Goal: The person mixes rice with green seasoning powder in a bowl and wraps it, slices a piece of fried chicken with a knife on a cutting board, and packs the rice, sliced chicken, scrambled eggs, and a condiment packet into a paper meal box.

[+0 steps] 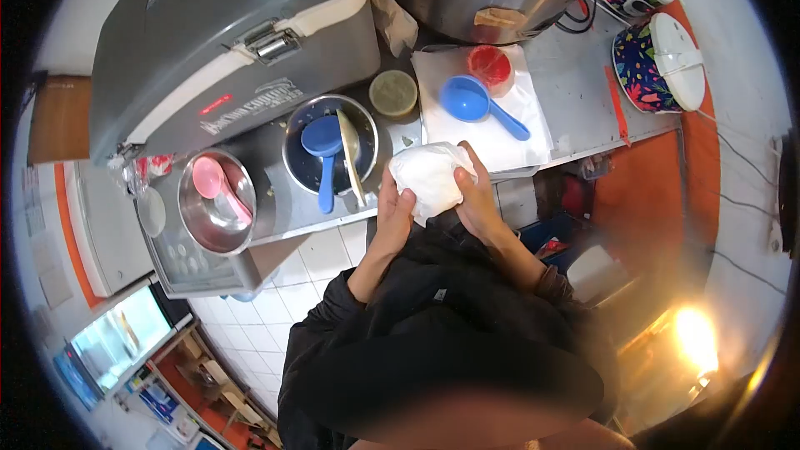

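Head view: holding a white bundle (430,177) between left hand (392,213) and right hand (478,202), near the edge of the counter (575,92). Could slip and drop if held too loosely, or maybe rip open if squeezed too hard.

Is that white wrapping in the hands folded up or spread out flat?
Folded up: the white wrapping is bunched into a rounded bundle between the left hand and right hand, its surface creased.

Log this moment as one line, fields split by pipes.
left hand: holding white bundle | right hand: holding same bundle | place: at near edge of counter | nearby: blue scoop on white paper
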A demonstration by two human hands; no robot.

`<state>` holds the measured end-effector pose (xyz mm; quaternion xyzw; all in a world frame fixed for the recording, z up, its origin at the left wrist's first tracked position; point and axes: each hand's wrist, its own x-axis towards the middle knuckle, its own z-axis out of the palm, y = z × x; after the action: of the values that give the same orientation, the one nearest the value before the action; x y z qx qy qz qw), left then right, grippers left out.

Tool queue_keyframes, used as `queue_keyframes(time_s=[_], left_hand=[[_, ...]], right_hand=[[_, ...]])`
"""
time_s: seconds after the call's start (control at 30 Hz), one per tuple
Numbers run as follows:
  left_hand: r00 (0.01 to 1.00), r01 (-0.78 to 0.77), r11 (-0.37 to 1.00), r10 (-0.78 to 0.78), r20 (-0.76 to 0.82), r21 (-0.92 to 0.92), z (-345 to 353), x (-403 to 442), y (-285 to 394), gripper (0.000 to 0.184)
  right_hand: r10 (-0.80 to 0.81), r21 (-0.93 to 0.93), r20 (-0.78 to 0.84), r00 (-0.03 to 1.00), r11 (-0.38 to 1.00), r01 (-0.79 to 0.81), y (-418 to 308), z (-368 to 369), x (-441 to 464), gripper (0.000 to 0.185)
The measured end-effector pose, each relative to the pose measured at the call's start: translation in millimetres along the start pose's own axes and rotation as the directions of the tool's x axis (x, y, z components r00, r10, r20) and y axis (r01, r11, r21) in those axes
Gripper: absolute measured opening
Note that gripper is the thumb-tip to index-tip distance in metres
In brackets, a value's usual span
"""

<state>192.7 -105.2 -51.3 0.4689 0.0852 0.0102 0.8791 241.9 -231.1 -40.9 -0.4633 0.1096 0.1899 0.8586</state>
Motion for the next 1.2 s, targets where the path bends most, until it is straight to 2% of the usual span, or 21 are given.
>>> queue_keyframes(time_s=[0.07,0.13,0.2,0.27,0.3,0.33,0.47,0.5,0.53,0.6,0.63,0.67,0.73,0.77,0.8,0.87,0.97,1.0,1.07,1.13,1.2], left_hand=[[0.995,-0.076,0.996,0.078,-0.059,0.040,8,2,-13,0.065],[0.988,-0.137,0.953,0.152,-0.035,0.269,21,2,-15,0.068],[0.970,-0.156,0.927,0.208,-0.123,0.340,38,7,-2,0.060],[0.997,0.067,0.597,-0.019,-0.070,0.799,36,3,13,0.043],[0.992,0.058,0.514,0.066,-0.107,0.856,43,-2,20,0.027],[0.988,0.060,0.518,0.088,-0.123,0.853,40,-8,22,0.027],[0.903,0.097,0.771,0.198,-0.382,0.629,9,-26,37,0.018],[0.915,-0.169,0.766,0.356,-0.190,0.621,2,-17,20,0.010],[0.965,-0.201,0.881,0.253,-0.067,0.428,8,-9,9,0.037],[0.993,-0.096,0.949,0.070,0.097,0.302,18,-2,-5,0.061],[0.991,0.013,0.979,-0.040,0.131,0.203,18,-4,-15,0.071],[0.977,0.188,0.982,-0.187,0.105,0.003,18,-12,-23,0.076],[0.985,0.172,0.981,-0.173,0.003,-0.084,15,-28,-25,0.077],[0.983,0.161,0.975,-0.173,-0.065,-0.155,11,-39,-21,0.077],[0.977,0.136,0.965,-0.168,-0.130,-0.224,6,-48,-17,0.078],[0.974,0.035,0.976,-0.082,-0.213,-0.216,-10,-72,-21,0.079],[0.894,-0.125,0.918,-0.060,-0.444,-0.377,-41,-108,-23,0.075],[0.858,-0.172,0.911,-0.048,-0.512,-0.374,-49,-117,-23,0.074],[0.831,-0.196,0.921,-0.026,-0.556,-0.337,-54,-129,-5,0.070],[0.685,-0.339,0.906,0.053,-0.726,-0.254,-61,-136,12,0.067],[0.665,-0.403,0.877,0.084,-0.742,-0.262,-69,-148,26,0.063]], right_hand=[[0.071,-0.027,0.245,0.967,0.997,-0.067,-12,-16,7,0.060],[0.188,0.037,0.176,0.966,0.980,-0.197,-21,-22,5,0.052],[0.087,-0.049,0.146,0.985,0.996,-0.081,-33,-35,11,0.040],[0.065,-0.112,0.197,0.978,0.993,-0.043,-36,-62,23,0.025],[0.051,-0.085,0.207,0.977,0.996,-0.034,-41,-68,25,0.020],[0.036,-0.057,0.222,0.974,0.998,-0.024,-45,-69,28,0.014],[0.148,-0.054,0.214,0.965,0.989,-0.140,-79,-58,29,0.014],[0.182,-0.093,0.180,0.967,0.981,-0.168,-75,-54,30,0.014],[0.200,-0.097,0.195,0.960,0.978,-0.184,-68,-52,32,0.014],[0.162,-0.435,0.568,0.807,0.891,0.127,-53,-44,38,0.014],[0.160,-0.549,0.699,0.697,0.744,0.380,-64,-25,41,0.015],[0.160,-0.539,0.715,0.680,0.745,0.392,-73,-12,46,0.015],[0.138,-0.710,0.672,0.727,0.400,0.580,-83,10,50,0.011],[0.119,-0.769,0.576,0.809,0.413,0.487,-83,27,52,0.006],[0.129,-0.762,0.589,0.798,0.417,0.495,-68,38,62,0.006],[-0.139,-0.492,0.816,0.561,0.341,0.801,-19,55,86,0.020],[0.161,-0.239,0.963,0.217,0.134,0.962,54,88,83,0.046],[0.261,-0.178,0.951,0.165,0.026,0.984,80,96,86,0.049],[0.606,-0.278,0.774,0.183,0.066,0.958,108,116,89,0.049],[0.603,-0.246,0.784,0.147,0.084,0.966,116,116,88,0.036],[0.552,-0.111,0.830,0.084,0.016,0.994,116,107,87,0.032]])
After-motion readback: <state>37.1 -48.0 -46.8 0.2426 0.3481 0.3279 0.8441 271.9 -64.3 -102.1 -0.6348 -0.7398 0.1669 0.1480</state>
